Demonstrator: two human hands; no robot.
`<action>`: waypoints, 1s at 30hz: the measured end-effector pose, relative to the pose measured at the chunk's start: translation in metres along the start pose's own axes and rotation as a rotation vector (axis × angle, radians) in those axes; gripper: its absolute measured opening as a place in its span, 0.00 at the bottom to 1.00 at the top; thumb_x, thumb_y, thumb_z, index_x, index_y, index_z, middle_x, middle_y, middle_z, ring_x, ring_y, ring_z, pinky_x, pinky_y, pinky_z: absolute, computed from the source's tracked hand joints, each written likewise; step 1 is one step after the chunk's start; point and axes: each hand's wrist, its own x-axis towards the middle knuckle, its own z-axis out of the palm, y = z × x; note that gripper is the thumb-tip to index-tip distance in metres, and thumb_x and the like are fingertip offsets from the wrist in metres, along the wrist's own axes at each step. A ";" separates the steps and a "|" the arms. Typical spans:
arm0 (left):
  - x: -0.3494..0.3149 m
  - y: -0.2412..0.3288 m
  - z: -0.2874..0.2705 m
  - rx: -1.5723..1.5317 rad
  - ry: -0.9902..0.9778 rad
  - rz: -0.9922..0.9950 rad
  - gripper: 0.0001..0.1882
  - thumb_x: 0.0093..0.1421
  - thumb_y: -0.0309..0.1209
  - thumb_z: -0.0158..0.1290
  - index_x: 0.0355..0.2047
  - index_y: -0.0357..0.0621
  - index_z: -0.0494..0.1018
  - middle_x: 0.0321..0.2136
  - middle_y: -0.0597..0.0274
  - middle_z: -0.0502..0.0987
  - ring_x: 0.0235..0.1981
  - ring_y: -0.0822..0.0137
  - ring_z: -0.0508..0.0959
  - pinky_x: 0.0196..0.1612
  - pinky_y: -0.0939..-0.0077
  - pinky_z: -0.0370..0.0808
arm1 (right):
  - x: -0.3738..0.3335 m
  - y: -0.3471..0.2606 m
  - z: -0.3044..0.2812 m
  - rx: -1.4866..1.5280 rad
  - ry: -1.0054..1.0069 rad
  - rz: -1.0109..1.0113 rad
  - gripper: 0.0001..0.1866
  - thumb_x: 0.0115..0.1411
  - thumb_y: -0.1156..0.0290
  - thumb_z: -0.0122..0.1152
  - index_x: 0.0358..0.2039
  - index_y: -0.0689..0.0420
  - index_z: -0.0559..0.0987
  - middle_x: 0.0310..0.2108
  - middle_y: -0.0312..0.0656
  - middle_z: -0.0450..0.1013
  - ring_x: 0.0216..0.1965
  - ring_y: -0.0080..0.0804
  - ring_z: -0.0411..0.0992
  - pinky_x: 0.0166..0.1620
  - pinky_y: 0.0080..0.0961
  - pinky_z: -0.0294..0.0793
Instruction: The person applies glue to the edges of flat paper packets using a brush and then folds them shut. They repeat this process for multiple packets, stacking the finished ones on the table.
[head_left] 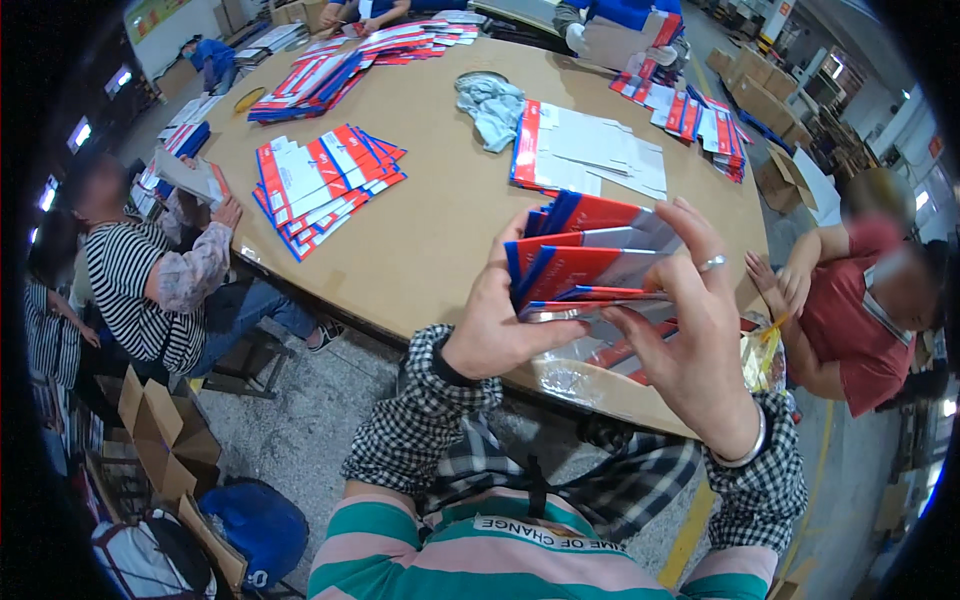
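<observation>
Above the table's near edge I hold a stack of flat printed cartons [585, 262], red, white and blue, fanned slightly apart. My left hand [492, 318] grips the stack's left end, thumb in front and fingers behind. At the right end, my right hand [700, 325], with a ring on one finger, has its thumb and fingers curled about the carton edges. More red and white cartons [630, 362] lie beneath my hands, partly hidden. Just beyond the held stack sits a pile of cartons [610, 150] with pale, plain sides upward.
The large brown table [430, 230] bears a fanned carton pile [325, 180], a pale blue cloth [490, 108] and further piles [310, 85] at the back. Co-workers sit left [150, 270] and right [850, 290]; others stand across. An open cardboard box [165, 435] is at the lower left.
</observation>
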 end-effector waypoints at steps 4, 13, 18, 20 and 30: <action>-0.001 -0.003 -0.001 0.028 0.016 -0.012 0.54 0.42 0.23 0.67 0.63 0.37 0.41 0.55 0.52 0.60 0.56 0.64 0.65 0.58 0.69 0.64 | 0.005 -0.002 -0.010 -0.054 -0.069 -0.073 0.13 0.36 0.83 0.63 0.23 0.61 0.68 0.52 0.55 0.63 0.59 0.58 0.57 0.56 0.46 0.62; -0.002 -0.017 0.000 -0.111 0.071 0.073 0.53 0.45 0.35 0.68 0.61 0.33 0.43 0.54 0.50 0.61 0.56 0.63 0.65 0.58 0.69 0.63 | -0.011 -0.010 -0.010 -0.041 0.128 -0.015 0.15 0.41 0.81 0.66 0.33 0.62 0.75 0.44 0.49 0.68 0.47 0.48 0.64 0.48 0.39 0.65; 0.000 -0.014 0.001 -0.038 0.079 0.074 0.51 0.46 0.34 0.67 0.61 0.32 0.45 0.53 0.51 0.64 0.55 0.64 0.66 0.57 0.70 0.64 | -0.011 -0.010 -0.009 -0.119 0.055 -0.038 0.19 0.40 0.78 0.69 0.36 0.64 0.76 0.32 0.45 0.68 0.33 0.40 0.64 0.36 0.32 0.64; -0.004 -0.021 0.001 0.004 0.126 0.084 0.51 0.45 0.33 0.67 0.61 0.32 0.45 0.52 0.52 0.64 0.55 0.64 0.66 0.57 0.70 0.64 | -0.009 -0.012 -0.008 -0.127 0.015 -0.007 0.18 0.40 0.77 0.68 0.35 0.63 0.76 0.32 0.45 0.68 0.33 0.40 0.64 0.36 0.32 0.63; -0.012 -0.027 -0.008 -0.189 0.085 0.086 0.51 0.54 0.56 0.54 0.62 0.32 0.43 0.53 0.51 0.63 0.55 0.64 0.66 0.57 0.69 0.63 | -0.007 0.000 -0.010 0.201 -0.190 -0.113 0.10 0.44 0.80 0.62 0.26 0.59 0.69 0.25 0.44 0.67 0.30 0.43 0.67 0.33 0.35 0.64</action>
